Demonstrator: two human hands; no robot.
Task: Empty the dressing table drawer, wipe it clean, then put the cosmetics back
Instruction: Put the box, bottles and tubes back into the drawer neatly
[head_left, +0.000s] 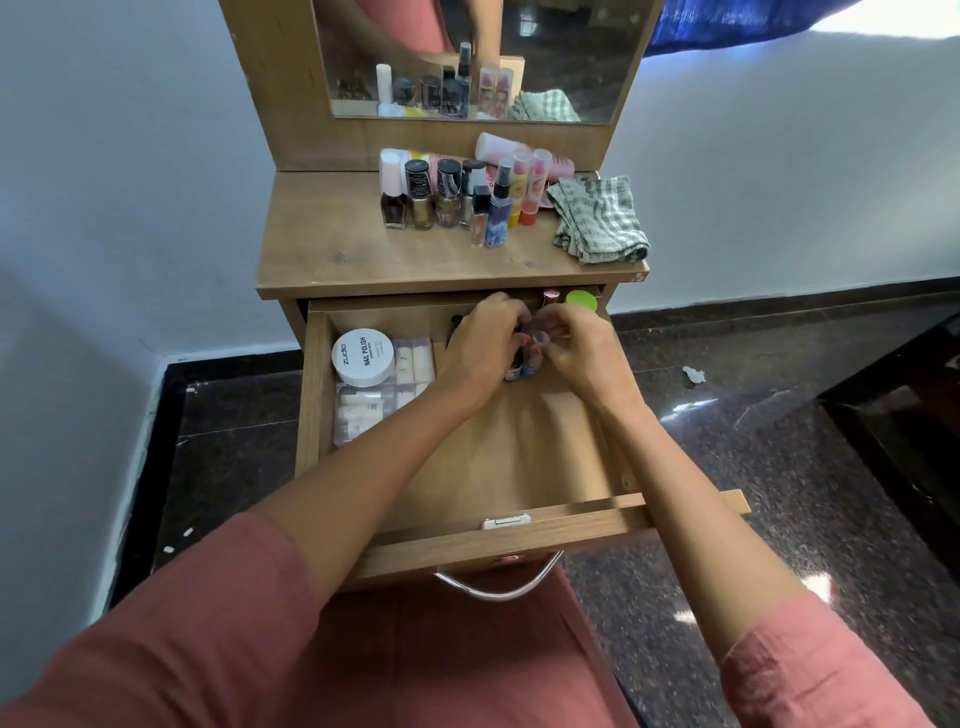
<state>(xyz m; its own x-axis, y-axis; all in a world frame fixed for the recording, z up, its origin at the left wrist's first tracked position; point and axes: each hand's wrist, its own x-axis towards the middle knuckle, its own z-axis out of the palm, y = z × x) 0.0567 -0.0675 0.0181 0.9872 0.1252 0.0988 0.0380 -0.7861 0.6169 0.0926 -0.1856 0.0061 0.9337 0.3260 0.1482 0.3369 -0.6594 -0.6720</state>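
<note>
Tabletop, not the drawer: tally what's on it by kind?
Nail polish bottles: 4
Lip gloss: 1
Spray bottle: 1
Lip balm sticks: 2
Tubes lying at the back: 2
Folded cloth: 1
Total: 11

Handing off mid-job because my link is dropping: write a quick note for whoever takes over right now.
Left hand and right hand: both grip a cluster of small bottles at the back of the open drawer.
Also in the drawer: white tub, clear box, green-lidded jar.
On the tabletop: nail polishes, spray bottle, checked cloth.
Done: unclear, drawer half emptied or half refilled.
Left: confirm wiping, then finish.
</note>
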